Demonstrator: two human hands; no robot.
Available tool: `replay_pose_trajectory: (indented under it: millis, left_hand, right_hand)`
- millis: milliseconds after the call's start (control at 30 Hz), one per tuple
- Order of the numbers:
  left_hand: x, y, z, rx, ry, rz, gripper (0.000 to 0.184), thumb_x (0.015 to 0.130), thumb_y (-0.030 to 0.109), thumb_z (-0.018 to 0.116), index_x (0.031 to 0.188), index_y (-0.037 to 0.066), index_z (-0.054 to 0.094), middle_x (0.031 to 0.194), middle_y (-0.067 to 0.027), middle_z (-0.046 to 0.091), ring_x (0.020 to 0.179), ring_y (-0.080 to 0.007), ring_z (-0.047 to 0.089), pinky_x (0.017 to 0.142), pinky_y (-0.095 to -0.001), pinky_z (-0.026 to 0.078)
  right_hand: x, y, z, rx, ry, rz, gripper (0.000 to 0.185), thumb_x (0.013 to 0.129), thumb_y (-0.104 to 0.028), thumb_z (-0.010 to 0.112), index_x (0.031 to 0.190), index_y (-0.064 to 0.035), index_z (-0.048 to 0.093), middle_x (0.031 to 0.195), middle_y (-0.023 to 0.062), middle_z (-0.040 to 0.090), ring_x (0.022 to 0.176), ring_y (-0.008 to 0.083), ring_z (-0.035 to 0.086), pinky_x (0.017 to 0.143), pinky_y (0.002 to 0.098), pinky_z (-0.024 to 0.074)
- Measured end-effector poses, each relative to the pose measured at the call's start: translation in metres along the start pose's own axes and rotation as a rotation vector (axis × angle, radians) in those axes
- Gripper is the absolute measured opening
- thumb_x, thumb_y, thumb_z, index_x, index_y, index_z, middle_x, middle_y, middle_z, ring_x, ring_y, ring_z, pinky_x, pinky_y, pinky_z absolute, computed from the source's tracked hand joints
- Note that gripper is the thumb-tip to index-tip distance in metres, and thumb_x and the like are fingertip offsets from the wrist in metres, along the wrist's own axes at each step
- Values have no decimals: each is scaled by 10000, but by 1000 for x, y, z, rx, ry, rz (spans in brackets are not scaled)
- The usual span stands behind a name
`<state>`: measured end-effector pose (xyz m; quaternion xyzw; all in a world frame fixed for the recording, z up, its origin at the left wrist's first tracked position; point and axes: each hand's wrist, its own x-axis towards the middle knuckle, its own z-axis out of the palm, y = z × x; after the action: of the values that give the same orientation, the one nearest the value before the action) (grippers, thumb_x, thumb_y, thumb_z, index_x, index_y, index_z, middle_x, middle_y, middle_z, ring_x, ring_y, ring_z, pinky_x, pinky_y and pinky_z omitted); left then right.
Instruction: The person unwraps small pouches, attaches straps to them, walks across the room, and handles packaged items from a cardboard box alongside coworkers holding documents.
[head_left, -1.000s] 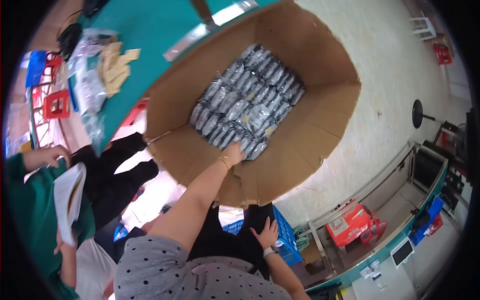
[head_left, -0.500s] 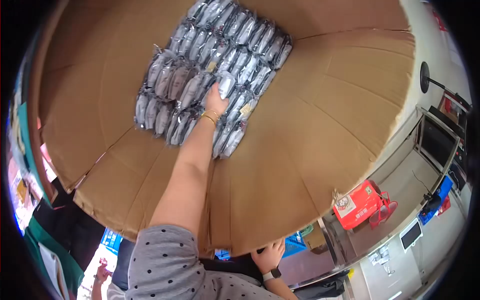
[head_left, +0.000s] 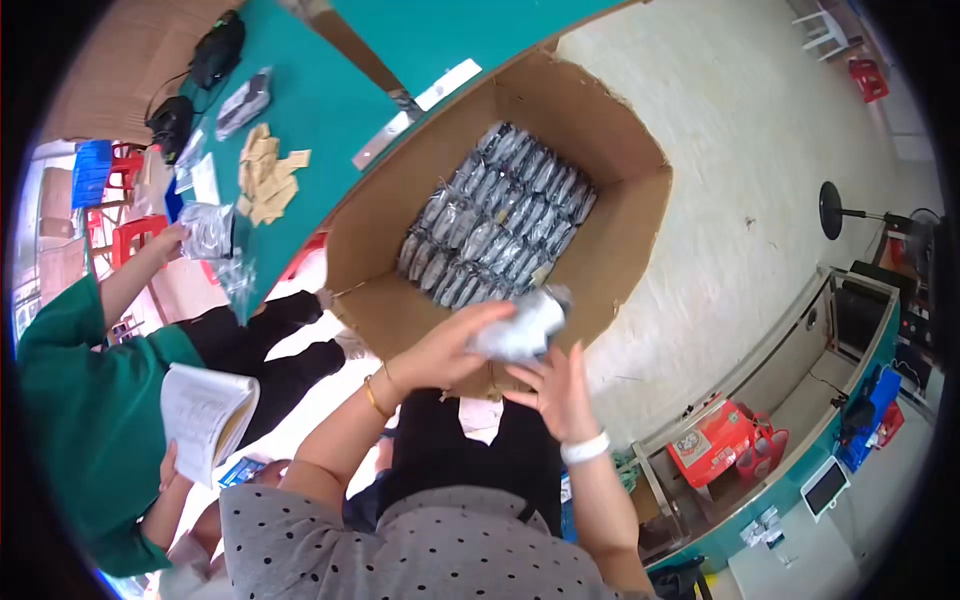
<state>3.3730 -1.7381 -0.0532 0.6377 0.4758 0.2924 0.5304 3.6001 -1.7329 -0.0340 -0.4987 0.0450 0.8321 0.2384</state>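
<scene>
My left hand (head_left: 448, 345), with a gold bangle at the wrist, grips a grey-white plastic-wrapped packet (head_left: 525, 325) above the near edge of a cardboard box (head_left: 620, 240). The packet is blurred, and its contents cannot be made out. Just below and to the right of it is my right hand (head_left: 562, 395), wearing a white-banded watch, its fingers spread; whether they touch the packet is unclear. Rows of similar wrapped packets (head_left: 500, 215) stand close together inside the box.
A green table (head_left: 340, 130) lies beyond the box, with brown paper tags (head_left: 265, 180) and another wrapped packet (head_left: 243, 103). At left, a person in green (head_left: 80, 400) holds a notebook (head_left: 205, 420) and a bagged item (head_left: 208, 232). A red box (head_left: 710, 440) stands at right.
My left hand has come up out of the box with a packet. My right hand has moved up beside it. The view has drawn back, showing the table and the person at left.
</scene>
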Motion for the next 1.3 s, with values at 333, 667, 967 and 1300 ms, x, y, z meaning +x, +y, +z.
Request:
replay_pose_trajectory:
  millis: [333, 667, 967, 1300]
  left_hand:
    - [-102, 169, -7, 655, 334, 13, 796, 808, 463, 622, 1404, 13, 345, 1480, -190, 288, 1381, -377, 234, 1108, -517, 178]
    - [-122, 175, -31, 565, 568, 74, 723, 857, 365, 603, 1430, 42, 304, 1507, -225, 195, 1411, -364, 148, 1113, -515, 141]
    - [-97, 146, -21, -1162, 1053, -247, 783, 904, 307, 622, 1447, -9, 156, 1340, -166, 430, 1169, -212, 478, 959, -329, 418]
    - [-126, 64, 1, -1716, 719, -410, 480, 953, 464, 462, 1198, 62, 556, 1110, -65, 640, 976, -196, 631, 869, -367, 505]
  right_hand:
    - [-82, 14, 120, 4, -355, -180, 403, 994, -268, 403, 1289, 0, 462, 1260, 114, 552, 1146, 224, 551, 979, 380, 439]
    - [-110, 45, 158, -217, -365, -458, 455, 950, -249, 401, 1332, -2, 409, 1312, 130, 516, 1204, 265, 505, 1025, 404, 384]
    - [-94, 106, 140, -243, -320, -508, 476, 943, -266, 432, 1337, -3, 400, 1310, 109, 510, 1211, 255, 489, 1031, 412, 365]
    - [-47, 125, 106, -855, -171, -719, 384, 975, -255, 494, 1203, 54, 504, 1123, 117, 591, 958, 175, 572, 825, 310, 462]
